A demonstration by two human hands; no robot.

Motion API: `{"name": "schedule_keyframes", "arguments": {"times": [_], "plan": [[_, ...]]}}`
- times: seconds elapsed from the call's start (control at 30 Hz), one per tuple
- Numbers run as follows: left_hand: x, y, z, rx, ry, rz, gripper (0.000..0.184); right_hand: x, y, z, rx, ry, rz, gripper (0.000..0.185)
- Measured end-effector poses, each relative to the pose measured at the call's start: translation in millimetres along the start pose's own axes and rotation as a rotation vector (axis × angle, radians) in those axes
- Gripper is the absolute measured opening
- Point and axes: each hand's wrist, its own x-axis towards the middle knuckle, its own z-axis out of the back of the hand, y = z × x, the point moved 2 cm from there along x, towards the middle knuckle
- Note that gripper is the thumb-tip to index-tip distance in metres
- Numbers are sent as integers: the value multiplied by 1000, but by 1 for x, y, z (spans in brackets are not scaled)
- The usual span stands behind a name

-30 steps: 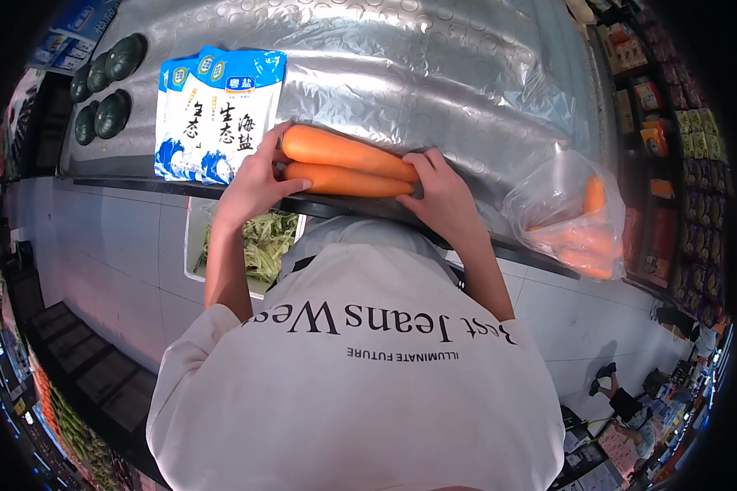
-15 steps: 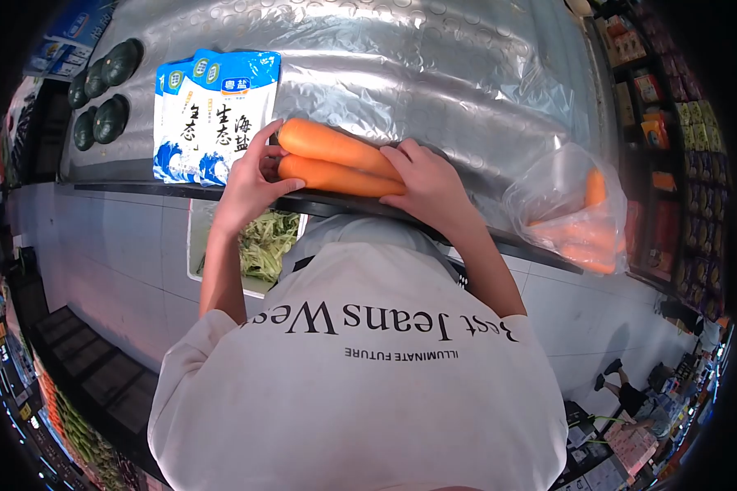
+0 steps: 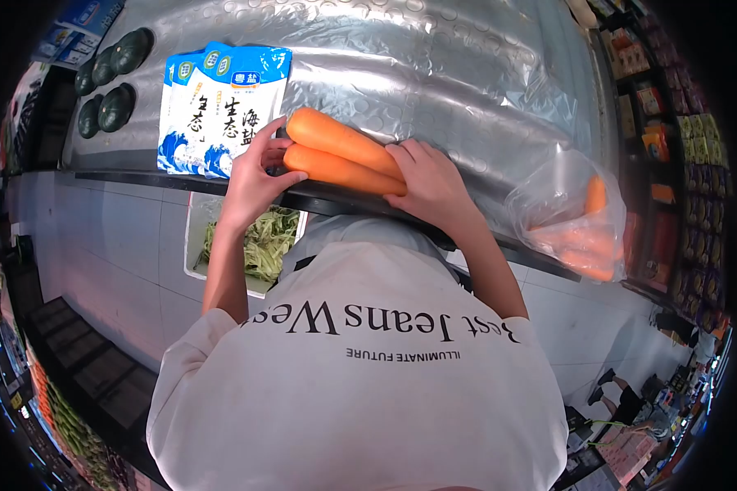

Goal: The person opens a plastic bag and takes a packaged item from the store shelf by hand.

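Observation:
Two large orange carrots, an upper one point(image 3: 344, 137) and a lower one point(image 3: 340, 170), lie side by side at the counter's front edge. My left hand point(image 3: 256, 176) is curled round their thick ends, its thumb against the lower carrot. Round the other ends is my right hand point(image 3: 430, 184), with its fingers over the tips. Blue and white salt packets point(image 3: 221, 106) lie overlapping just beyond my left hand. To the right, a clear plastic bag point(image 3: 577, 217) with several carrots inside rests at the counter edge.
Several dark green squashes point(image 3: 116, 108) sit at the left of the silver-covered counter point(image 3: 368, 49). Below the edge, a white bin point(image 3: 196, 237) holds leafy scraps. Packaged goods point(image 3: 700, 164) fill shelves at right. Another person's legs point(image 3: 610, 385) show at lower right.
Both hands keep hold of the carrots, which have tilted, their left ends rising away from my body. My right hand has slid slightly left and wraps further over the tips.

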Motion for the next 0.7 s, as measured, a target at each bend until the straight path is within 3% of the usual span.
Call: {"name": "schedule_keyframes", "arguments": {"times": [0.27,0.57,0.7], "plan": [[7,0,1,183,134,101,73,-4,0,1,79,-124,55,58],[-1,-8,-1,345,57,77,70,-19,-10,7,216,-214,19,49],[2,-6,0,405,-23,-57,66,-22,-13,6,272,-278,-17,43]]}}
